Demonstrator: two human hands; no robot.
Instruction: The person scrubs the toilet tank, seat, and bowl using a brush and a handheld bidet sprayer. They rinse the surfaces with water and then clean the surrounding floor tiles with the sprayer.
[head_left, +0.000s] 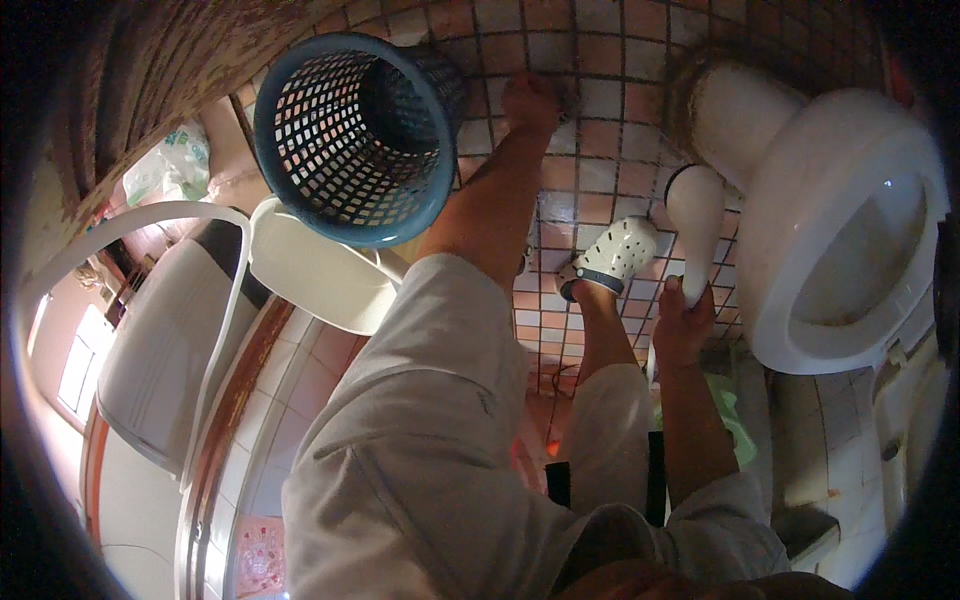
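Observation:
My left hand (529, 97) reaches down at the tiled floor (596, 180), just beyond a blue perforated plastic basket (442, 142). Its fingers are dim and partly hidden, and I cannot tell whether they hold the small dark thing beside them. In my right hand (684, 324) is the handle of a white hand-held device (699, 210) with a rounded, dark-rimmed head pointing away from me. The device's head is close to the base of a white toilet bowl (772, 247), on the bowl's left side.
A cream clog with holes (619, 251) is on one foot, between my arms. Left of my left arm are a white plastic container (322, 289) and a large pale casing (169, 352). A plastic bag (171, 165) lies farther left. Something green (739, 427) is behind my right forearm.

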